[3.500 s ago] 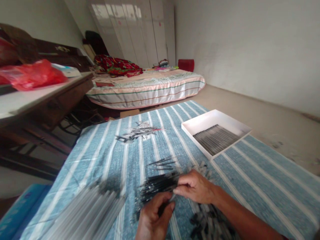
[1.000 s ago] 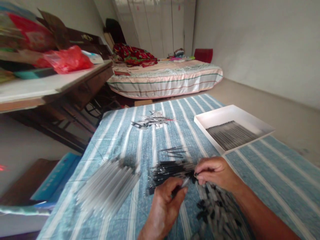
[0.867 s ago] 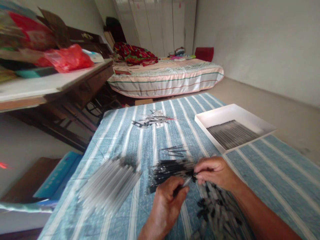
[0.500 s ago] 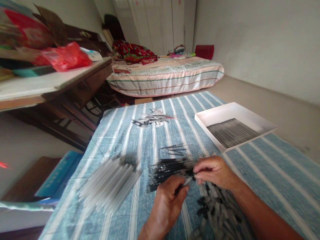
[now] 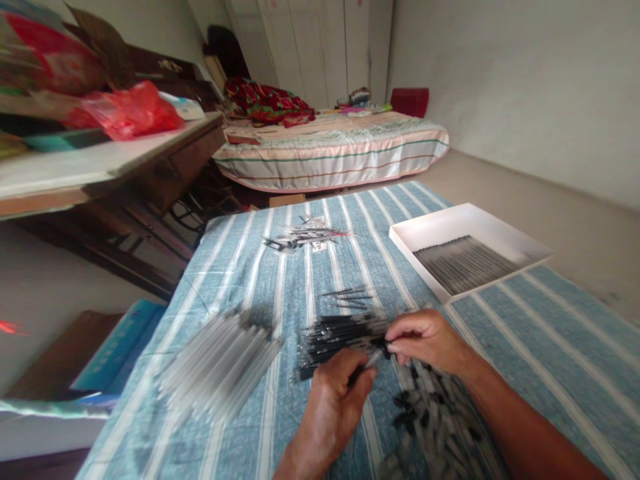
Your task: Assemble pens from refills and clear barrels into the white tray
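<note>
My left hand (image 5: 336,393) is closed, thumb and forefinger pinching a short clear pen part (image 5: 374,358). From the right, my right hand (image 5: 425,340) pinches a small black piece (image 5: 386,345) against the end of that part; the fingertips hide the exact join. Just beyond my left hand lies a bundle of black pen refills (image 5: 330,337). Below my right hand spreads a pile of short clear pieces with black bits (image 5: 440,420), looking like pen caps, partly behind the right forearm. Pale translucent pen barrels (image 5: 223,367) lie side by side to the left.
A white box (image 5: 425,267) at the right holds a row of dark-tipped pens (image 5: 465,265). Loose thin parts (image 5: 307,237) lie toward the far edge of the striped cloth (image 5: 240,267). A wooden desk (image 5: 100,167) with a red bag (image 5: 135,110) stands left; a bed (image 5: 340,153) is behind.
Both hands stay nearly in place, still pinching the small parts together. Only a slight shift of the hands and the view shows.
</note>
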`<state>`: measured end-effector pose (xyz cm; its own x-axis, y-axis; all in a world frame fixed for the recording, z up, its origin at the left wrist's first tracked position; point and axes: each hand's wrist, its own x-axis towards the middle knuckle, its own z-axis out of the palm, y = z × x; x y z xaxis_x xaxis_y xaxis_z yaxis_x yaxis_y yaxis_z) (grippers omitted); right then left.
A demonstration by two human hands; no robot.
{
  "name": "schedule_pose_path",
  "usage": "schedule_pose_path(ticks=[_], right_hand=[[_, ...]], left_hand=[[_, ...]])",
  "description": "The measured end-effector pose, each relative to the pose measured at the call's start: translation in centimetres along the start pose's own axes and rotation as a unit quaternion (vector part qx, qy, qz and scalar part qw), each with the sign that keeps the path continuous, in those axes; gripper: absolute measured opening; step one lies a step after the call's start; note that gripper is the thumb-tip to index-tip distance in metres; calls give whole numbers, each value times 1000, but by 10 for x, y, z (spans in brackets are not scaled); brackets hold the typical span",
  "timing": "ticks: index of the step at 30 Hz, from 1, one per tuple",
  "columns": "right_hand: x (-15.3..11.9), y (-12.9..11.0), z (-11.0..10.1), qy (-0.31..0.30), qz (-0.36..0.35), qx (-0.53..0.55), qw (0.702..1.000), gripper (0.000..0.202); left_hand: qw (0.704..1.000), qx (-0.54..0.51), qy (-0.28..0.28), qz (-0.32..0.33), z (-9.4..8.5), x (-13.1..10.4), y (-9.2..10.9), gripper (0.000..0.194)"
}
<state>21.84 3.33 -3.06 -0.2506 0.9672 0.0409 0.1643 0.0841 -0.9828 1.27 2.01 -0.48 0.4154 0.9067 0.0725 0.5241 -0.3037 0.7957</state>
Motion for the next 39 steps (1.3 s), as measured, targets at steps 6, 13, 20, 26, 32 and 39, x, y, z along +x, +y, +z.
schedule_pose_path(ticks=[6, 13, 20, 26, 32, 39], right_hand=[[2, -2, -1, -53, -50, -184, 980, 16], [3, 0, -4, -36, -45, -260, 964, 20], [5, 6, -17, 18, -19, -328, 944, 22], [2, -4, -21, -24, 16, -382, 924, 21], [2, -11, -17, -38, 80, -461, 883, 17], [1, -6, -14, -36, 77, -449, 889, 14]], left_hand=[[997, -64, 41, -27, 1, 1, -4, 13], [988, -89, 110, -64, -3, 6, -6, 16], [965, -166, 135, -152, -8, 8, -3, 22], [943, -237, 148, -183, -7, 9, -1, 20], [938, -259, 144, -181, -5, 11, -7, 20], [938, -263, 133, -180, -5, 9, -6, 17]])
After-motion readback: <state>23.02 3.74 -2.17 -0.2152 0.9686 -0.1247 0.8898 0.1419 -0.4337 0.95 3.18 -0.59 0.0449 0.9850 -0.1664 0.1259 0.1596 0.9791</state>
